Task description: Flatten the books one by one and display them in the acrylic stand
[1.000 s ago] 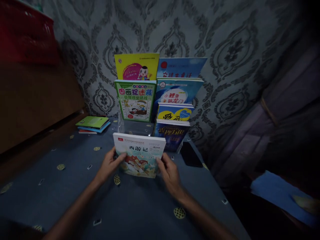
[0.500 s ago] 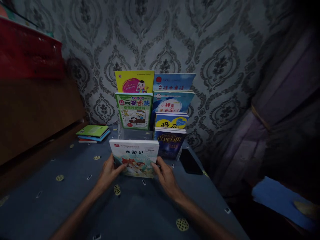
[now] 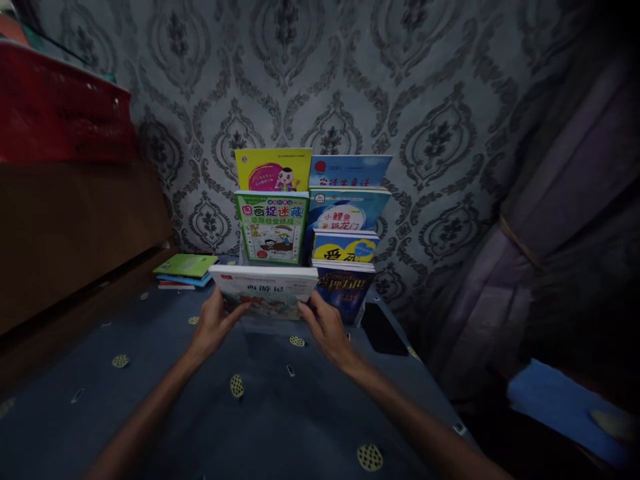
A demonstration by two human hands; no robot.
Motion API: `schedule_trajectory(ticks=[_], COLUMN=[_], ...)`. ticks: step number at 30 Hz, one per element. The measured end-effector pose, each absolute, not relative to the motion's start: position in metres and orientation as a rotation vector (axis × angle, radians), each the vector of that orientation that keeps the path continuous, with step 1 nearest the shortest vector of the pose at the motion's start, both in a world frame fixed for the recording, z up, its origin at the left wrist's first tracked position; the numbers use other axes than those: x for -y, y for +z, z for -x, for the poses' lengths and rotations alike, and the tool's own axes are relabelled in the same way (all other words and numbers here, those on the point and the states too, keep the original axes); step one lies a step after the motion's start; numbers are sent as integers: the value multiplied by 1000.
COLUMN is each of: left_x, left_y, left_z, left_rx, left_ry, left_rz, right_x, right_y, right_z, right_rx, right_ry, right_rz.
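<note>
head view: the room is dim, so much is hard to make out; the white-covered book (image 3: pixel 263 291) is tilted nearly flat toward the camera, its cover title blurred and its lower edge partly covered by fingers. the right side falls into shadow, where a curtain (image 3: pixel 560 220) and a blue cloth (image 3: pixel 560 407) are only vaguely readable, and a red box (image 3: pixel 60 110) at upper left is cut by the frame edge. the left hand (image 3: pixel 213 327) grips the book's left edge and the right hand (image 3: pixel 327 327) grips its right edge, both clamped on it, with the book held between them above the patterned bench (image 3: pixel 260 413), just in front of the tiered book stand (image 3: pixel 305 220). the stand holds two columns of upright books: on the left a yellow book (image 3: pixel 273 169) behind a green-bordered book (image 3: pixel 273 227), with the lower front slots hidden by the held book; on the right four books stepped down, a dark blue book (image 3: pixel 345 287) foremost. a dark phone (image 3: pixel 381 329) lies on the bench beside the stand's right foot, and a small stack of thin books (image 3: pixel 185 270) lies flat at the left.
</note>
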State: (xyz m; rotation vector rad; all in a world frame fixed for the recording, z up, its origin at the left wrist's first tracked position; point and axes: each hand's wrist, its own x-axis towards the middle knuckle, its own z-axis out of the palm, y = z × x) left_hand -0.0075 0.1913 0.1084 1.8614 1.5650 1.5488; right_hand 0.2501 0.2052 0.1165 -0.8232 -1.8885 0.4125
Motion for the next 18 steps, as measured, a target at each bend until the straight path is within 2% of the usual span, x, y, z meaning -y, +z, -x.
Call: schedule_trajectory(ticks=[11, 18], left_x=[-253, -280], left_y=[228, 246], left_z=[14, 11], left_rx=[-1582, -1447], left_ry=[1955, 1997], left_rz=[-2202, -2326], right_x=[-270, -292], right_y=[223, 240], right_z=[-239, -241], right_rx=[1829, 1816], right_ry=[229, 200], right_rz=[571, 533])
